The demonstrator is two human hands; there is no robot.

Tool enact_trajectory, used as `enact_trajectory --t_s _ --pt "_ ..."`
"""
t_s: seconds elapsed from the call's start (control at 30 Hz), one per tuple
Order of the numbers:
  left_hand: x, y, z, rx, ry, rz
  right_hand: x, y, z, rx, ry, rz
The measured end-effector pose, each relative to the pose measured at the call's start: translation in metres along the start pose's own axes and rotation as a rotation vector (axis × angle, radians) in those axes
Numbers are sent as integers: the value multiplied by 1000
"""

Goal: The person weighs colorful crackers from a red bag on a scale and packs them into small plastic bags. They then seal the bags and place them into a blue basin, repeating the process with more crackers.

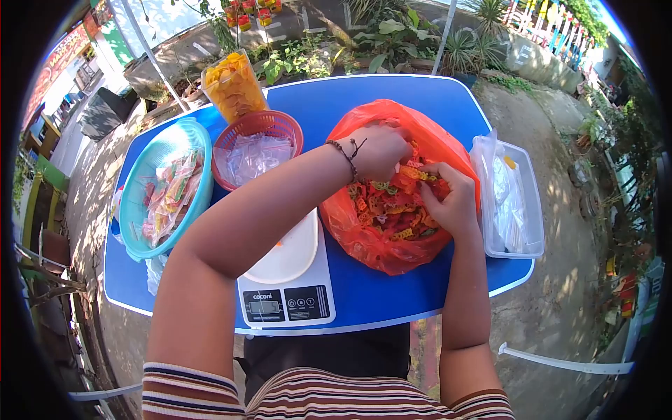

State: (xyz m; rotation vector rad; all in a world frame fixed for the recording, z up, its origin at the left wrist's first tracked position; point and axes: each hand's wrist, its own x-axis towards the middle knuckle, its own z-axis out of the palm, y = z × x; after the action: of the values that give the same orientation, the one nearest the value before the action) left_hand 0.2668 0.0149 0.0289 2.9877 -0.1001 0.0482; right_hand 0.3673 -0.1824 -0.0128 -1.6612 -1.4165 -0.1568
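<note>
A red plastic bag (378, 255) lies open on the blue table, filled with small lattice-shaped snack pieces (395, 210) in red, orange, yellow and green. My left hand (378, 150), with a dark braided bracelet at the wrist, reaches over the bag's far part. Its fingers curl downward, and the fingertips are hidden. At the bag's right side my right hand (451, 199) is closed, with orange snack pieces between thumb and fingers. Left of the bag stands a white kitchen scale (287, 301) with a white round plate (290, 255) on it, partly under my left forearm.
A turquoise basket (129, 210) holds filled clear packets at the left. Behind the scale, a red basket (297, 129) contains clear plastic bags. A tall clear container (234, 84) of orange pieces stands behind it. On the right, a clear tub (535, 210) holds plastic bags.
</note>
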Motion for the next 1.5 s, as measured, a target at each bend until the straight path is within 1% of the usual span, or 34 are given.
enact_trajectory --t_s 0.1,0.2,0.3,0.4,0.5,0.6,0.7,0.8,0.9,1.0,1.03,1.07,1.1,1.17,1.2,1.3,1.43,1.5 --pt "-9 13 -18 30 -98 -57 0 0 4 22 82 4" --pt "-17 1 -10 28 66 56 -1 0 4 23 116 38" --pt "-23 0 -15 -48 74 16 1 2 4 1 152 1" --pt "-27 3 -21 -81 23 -78 1 1 6 32 189 24" --pt "-39 -3 -18 -141 135 6 0 2 8 17 223 28" --pt "-53 -3 -21 -368 110 -18 0 -4 4 -57 208 -12" --pt "-74 3 -28 -471 100 -26 3 -15 11 -125 250 -195" --pt "-99 13 -34 -568 101 -59 -1 -23 23 -75 247 -225" --pt "-126 14 -29 -484 202 1 -4 -32 30 -22 256 -247" --pt "-155 22 -30 -438 282 -71 -5 -44 34 7 288 -233" --pt "-165 24 -30 -424 311 -89 -6 -46 35 8 278 -248" --pt "-176 28 -33 -426 314 -149 -7 -47 37 10 266 -263" --pt "-186 27 -30 -412 352 -159 -9 -49 39 14 253 -277" --pt "-205 25 -25 -381 434 -183 -9 -59 42 -18 208 -373" --pt "-214 27 -25 -399 483 -238 -9 -65 44 -34 187 -423" --pt "-240 23 -14 -438 624 -321 -10 -90 61 57 102 -484" --pt "-261 18 4 -480 759 -397 -9 -119 86 183 -105 -474" --pt "-268 17 11 -441 804 -401 -9 -129 100 214 -149 -451"
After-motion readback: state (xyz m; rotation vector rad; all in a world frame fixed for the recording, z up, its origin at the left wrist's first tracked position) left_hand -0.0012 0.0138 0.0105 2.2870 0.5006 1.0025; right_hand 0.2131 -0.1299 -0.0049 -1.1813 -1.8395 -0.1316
